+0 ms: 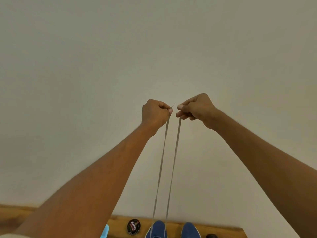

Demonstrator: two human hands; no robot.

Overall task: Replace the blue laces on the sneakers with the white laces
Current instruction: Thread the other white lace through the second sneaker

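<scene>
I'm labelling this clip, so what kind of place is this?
Probably a room at home, at a wooden table against a plain wall. Blue sneakers and a shoe polish tin sit on it, suggesting a shoe-care spot.

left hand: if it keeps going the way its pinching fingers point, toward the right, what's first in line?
Probably the right hand. The left hand pinches one end of the white lace, its fingers facing the right hand's fingers across a narrow gap. Nothing else shows between them; relative depth is unclear from this view.
</scene>
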